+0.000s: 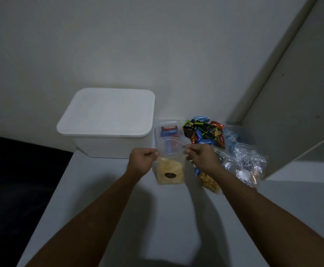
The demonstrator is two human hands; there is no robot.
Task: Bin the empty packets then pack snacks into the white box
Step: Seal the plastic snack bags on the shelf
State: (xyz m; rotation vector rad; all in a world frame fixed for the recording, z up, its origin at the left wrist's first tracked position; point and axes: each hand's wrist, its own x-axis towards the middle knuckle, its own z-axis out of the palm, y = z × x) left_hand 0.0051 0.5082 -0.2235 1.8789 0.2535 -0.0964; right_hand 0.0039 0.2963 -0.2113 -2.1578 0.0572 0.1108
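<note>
From the head view, we're honestly not far into this one. The white box (107,122) sits just beyond our left hand (141,160) with its lid on, so as far as we can see nothing has gone in yet. No bin anywhere in view, so we can't tell whether the empty packets are dealt with.

Most of the snacks are out on the bench (118,218): a pile of wrapped chocolates (205,133) past our right hand (201,159), some clear bags of foil-wrapped sweets (248,166) off to the right of it, and a bag of nuts (210,183) partly under that wrist.

As for the hands, both arms are stretched forward and we've got a clear bag of yellow chips (170,169) held upright between them. Each hand pinches one top corner of the bag's mouth, fingers curled, pulling it a bit open. Just behind it sits a clear tub (169,132) with a few bars inside.
</note>
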